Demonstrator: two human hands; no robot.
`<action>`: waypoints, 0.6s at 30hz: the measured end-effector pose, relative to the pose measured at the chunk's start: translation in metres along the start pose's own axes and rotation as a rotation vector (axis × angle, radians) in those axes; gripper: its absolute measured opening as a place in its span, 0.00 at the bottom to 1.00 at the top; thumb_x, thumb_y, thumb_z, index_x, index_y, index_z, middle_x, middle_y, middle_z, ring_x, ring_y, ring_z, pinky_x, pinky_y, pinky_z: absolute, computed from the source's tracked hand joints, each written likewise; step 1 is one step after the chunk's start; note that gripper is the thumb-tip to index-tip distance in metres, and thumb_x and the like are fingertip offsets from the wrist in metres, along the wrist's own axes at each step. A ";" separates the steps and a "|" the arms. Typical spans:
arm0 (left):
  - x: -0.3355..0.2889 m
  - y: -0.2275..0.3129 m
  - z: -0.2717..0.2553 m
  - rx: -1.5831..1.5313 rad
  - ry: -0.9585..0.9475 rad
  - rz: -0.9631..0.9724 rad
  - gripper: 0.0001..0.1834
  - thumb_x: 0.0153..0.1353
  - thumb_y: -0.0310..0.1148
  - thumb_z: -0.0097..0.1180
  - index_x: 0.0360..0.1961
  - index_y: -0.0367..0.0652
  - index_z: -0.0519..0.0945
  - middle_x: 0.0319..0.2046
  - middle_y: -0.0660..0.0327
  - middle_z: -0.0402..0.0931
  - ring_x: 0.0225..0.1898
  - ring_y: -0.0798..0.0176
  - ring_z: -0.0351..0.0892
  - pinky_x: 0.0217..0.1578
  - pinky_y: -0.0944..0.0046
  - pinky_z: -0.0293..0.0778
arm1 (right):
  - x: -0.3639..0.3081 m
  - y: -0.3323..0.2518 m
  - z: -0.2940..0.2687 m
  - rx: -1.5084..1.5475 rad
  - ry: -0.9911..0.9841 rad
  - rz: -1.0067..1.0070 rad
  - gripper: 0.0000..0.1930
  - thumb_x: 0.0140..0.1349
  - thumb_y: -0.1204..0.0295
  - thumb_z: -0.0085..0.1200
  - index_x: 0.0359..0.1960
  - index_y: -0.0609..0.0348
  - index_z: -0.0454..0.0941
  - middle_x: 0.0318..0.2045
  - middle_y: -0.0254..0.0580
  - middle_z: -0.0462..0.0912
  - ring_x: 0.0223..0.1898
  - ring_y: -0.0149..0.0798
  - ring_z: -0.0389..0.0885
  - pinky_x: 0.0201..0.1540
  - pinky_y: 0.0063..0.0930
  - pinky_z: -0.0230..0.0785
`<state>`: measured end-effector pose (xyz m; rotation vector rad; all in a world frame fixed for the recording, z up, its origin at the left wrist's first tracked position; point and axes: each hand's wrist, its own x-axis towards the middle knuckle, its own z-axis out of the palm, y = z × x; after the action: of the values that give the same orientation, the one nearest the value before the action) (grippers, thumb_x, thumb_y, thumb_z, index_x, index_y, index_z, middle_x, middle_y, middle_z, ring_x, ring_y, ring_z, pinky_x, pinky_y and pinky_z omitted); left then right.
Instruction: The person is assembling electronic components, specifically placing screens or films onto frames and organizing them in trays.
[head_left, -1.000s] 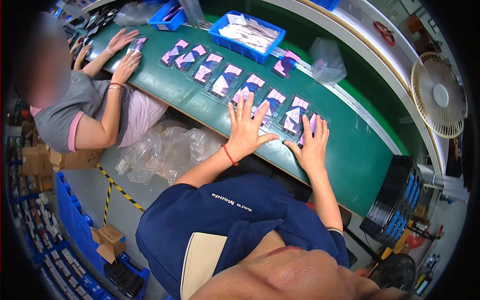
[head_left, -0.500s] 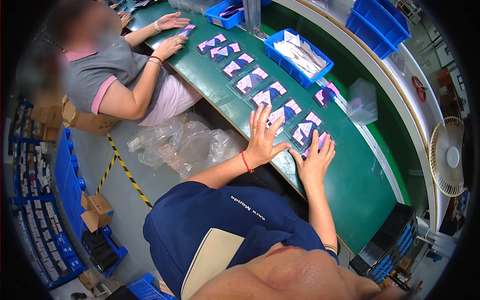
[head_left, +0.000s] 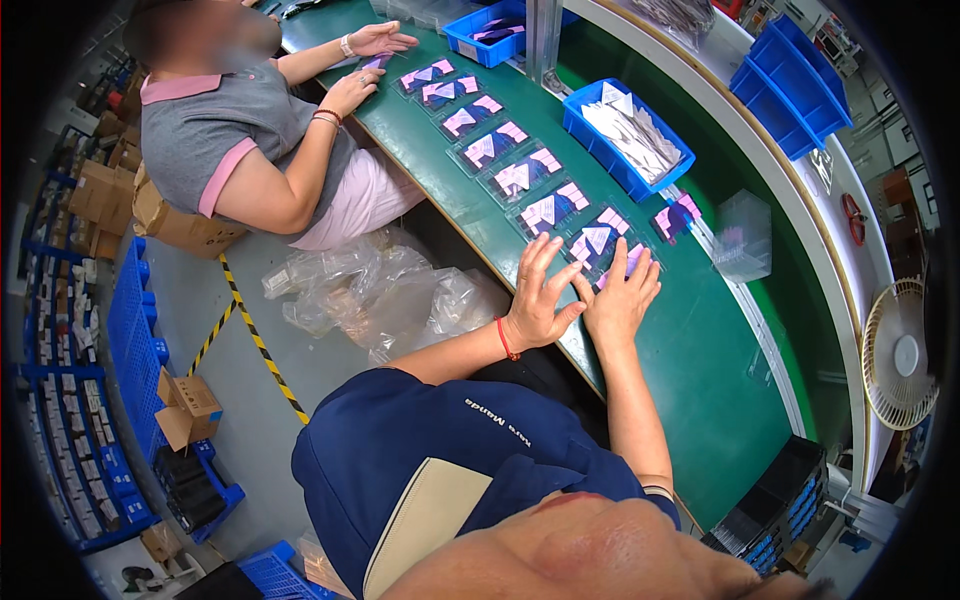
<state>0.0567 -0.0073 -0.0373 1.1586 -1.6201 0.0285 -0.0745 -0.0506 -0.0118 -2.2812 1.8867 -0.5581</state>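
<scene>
Head view: green bench [head_left: 685, 390], fan [head_left: 905, 355], grey floor [head_left: 285, 355]
Shirt [head_left: 400, 430]: navy, white lettering [head_left: 498, 422]
Left hand [head_left: 540, 300]: spread near packs [head_left: 596, 239]
Right hand [head_left: 617, 302]: spread over end pack [head_left: 634, 260]

My shirt [head_left: 400, 420] is navy with a cream panel [head_left: 425, 505], and the bracelet [head_left: 506, 340] at my left hand [head_left: 540, 305] is red. The packs [head_left: 553, 208] are pink, white and dark blue on a green table [head_left: 700, 390]. The blue bin [head_left: 592, 138] holds white slips [head_left: 632, 128]. My co-worker's top [head_left: 240, 115] is grey edged pink; the floor tape [head_left: 262, 345] is striped yellow and black.
</scene>
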 end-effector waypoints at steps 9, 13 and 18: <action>0.000 -0.004 -0.002 -0.047 0.022 -0.015 0.28 0.59 0.44 0.56 0.57 0.42 0.68 0.61 0.43 0.56 0.64 0.36 0.53 0.62 0.40 0.49 | 0.023 -0.021 0.019 -0.002 -0.012 -0.016 0.46 0.49 0.42 0.59 0.66 0.53 0.57 0.65 0.67 0.51 0.65 0.71 0.48 0.64 0.66 0.41; 0.024 -0.032 -0.017 0.082 0.093 0.084 0.27 0.58 0.42 0.57 0.56 0.42 0.68 0.60 0.44 0.59 0.64 0.37 0.55 0.62 0.39 0.50 | 0.024 -0.026 0.016 0.032 0.002 -0.026 0.48 0.48 0.40 0.59 0.66 0.53 0.56 0.65 0.66 0.50 0.66 0.70 0.45 0.65 0.64 0.40; 0.124 -0.161 -0.060 0.435 0.226 -0.061 0.20 0.59 0.40 0.54 0.46 0.36 0.73 0.57 0.44 0.65 0.62 0.37 0.57 0.61 0.42 0.51 | 0.023 -0.026 0.010 0.004 -0.002 -0.005 0.48 0.48 0.41 0.60 0.66 0.53 0.56 0.66 0.65 0.49 0.67 0.68 0.43 0.66 0.62 0.38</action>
<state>0.2183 -0.1400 -0.0018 1.4752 -1.4128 0.4765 -0.0433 -0.0687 -0.0080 -2.2838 1.8782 -0.5600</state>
